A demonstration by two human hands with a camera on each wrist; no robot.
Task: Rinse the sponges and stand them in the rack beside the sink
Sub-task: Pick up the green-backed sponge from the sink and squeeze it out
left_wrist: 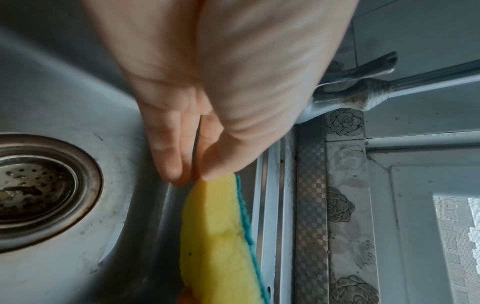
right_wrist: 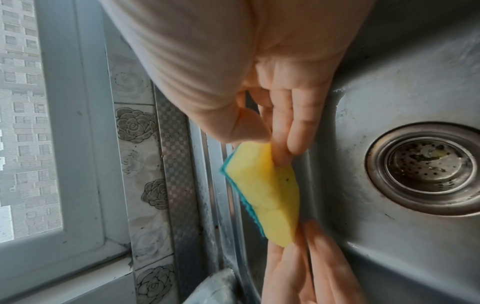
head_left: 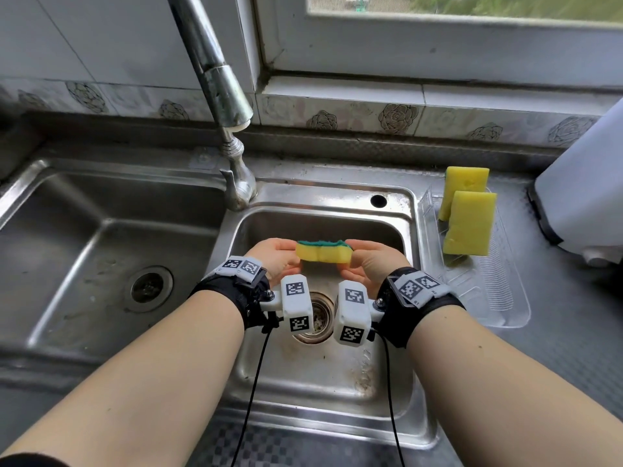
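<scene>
A yellow sponge with a green scouring face (head_left: 324, 253) (left_wrist: 218, 236) (right_wrist: 265, 193) hangs level over the small right basin (head_left: 394, 392). My left hand (head_left: 279, 261) (left_wrist: 192, 176) pinches its left end between thumb and fingers. My right hand (head_left: 365, 264) (right_wrist: 272, 148) pinches the right end the same way. The green face points away from me. Two more yellow sponges (head_left: 467, 188) (head_left: 470, 224) stand on edge in the clear plastic rack (head_left: 505, 298) right of the sink. No water runs from the faucet (head_left: 215, 75).
The basin's drain strainer (head_left: 318, 318) lies under my wrists. A larger basin (head_left: 84, 251) with its own drain (head_left: 148, 288) is on the left. A white appliance (head_left: 586, 190) stands right of the rack. The tiled wall and window sill (head_left: 438, 85) run behind.
</scene>
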